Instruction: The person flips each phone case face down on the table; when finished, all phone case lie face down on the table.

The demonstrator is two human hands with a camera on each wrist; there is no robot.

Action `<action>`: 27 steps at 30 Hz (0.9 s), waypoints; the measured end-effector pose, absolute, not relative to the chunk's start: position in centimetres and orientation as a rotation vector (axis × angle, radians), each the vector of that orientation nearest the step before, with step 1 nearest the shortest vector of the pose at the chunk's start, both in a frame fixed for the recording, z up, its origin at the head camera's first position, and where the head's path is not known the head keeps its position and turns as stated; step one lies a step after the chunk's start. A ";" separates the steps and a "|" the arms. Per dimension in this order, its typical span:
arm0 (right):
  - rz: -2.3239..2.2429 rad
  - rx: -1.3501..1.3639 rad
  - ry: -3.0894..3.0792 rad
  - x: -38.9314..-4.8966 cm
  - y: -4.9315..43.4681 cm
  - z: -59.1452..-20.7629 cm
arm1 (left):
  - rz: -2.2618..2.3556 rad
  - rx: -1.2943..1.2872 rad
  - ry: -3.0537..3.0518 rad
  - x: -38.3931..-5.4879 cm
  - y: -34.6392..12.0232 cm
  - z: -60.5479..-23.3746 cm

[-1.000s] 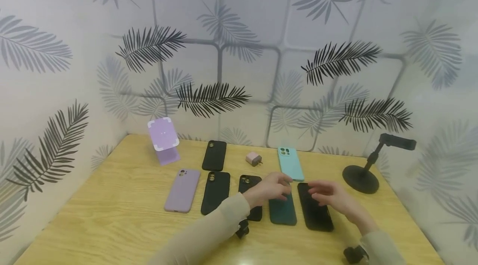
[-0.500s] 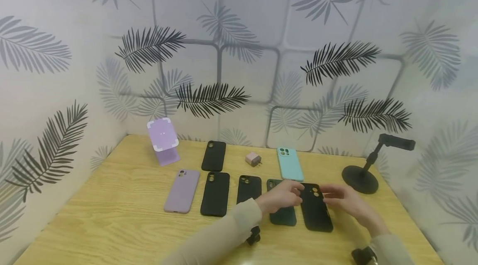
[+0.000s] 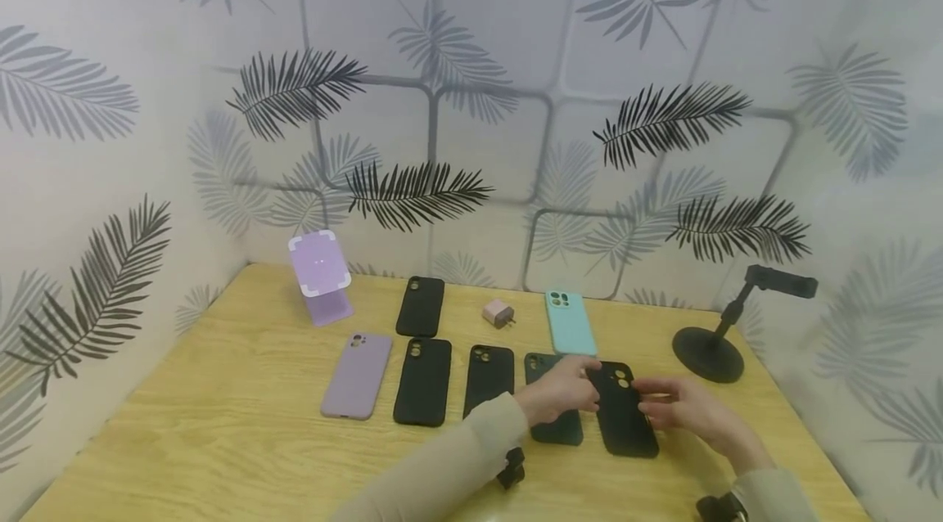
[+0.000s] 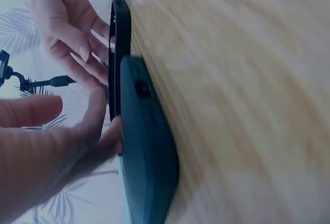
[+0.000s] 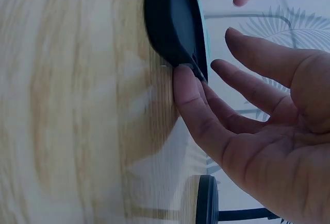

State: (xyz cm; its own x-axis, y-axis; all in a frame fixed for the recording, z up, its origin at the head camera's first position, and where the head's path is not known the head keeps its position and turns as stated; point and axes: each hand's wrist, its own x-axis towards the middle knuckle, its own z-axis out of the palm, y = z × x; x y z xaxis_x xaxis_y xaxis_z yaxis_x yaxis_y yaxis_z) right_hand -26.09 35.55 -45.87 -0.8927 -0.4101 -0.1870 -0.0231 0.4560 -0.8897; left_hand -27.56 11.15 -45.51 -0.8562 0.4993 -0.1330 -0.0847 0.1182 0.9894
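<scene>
- The table (image 3: 221, 440) was pale wood-grain, smooth with a faint sheen.
- The black phone case (image 3: 624, 416) looked like matt, soft plastic.
- The dark green case (image 3: 557, 426) was matt too.
- The phone stand (image 3: 710, 350) was matt black.

Both hands (image 3: 560, 389) touch the black phone case (image 3: 624, 411) on the table (image 3: 221, 456)

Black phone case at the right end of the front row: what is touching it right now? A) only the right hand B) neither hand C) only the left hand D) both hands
D: the left hand touches the black phone case at its left edge, and the right hand touches its right edge.
</scene>
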 end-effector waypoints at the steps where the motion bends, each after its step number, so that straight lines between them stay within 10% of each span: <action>1: -1.420 -0.356 2.335 -26.1 35.5 -45.9 | 1.830 0.359 1.940 -27.4 11.2 -45.4; 27: -1.576 -0.363 2.124 -26.4 32.7 -45.7 | 2.075 0.253 1.834 -27.7 11.3 -45.7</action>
State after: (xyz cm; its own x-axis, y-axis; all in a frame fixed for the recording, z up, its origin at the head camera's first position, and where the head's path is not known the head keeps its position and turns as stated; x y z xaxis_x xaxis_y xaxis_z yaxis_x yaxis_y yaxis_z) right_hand -26.43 32.67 -45.72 -0.8556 -0.4733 -0.2098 0.0637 0.3060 -0.9499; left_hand -27.74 11.33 -45.72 -0.9196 0.3794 -0.1015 -0.1472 -0.0934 0.9847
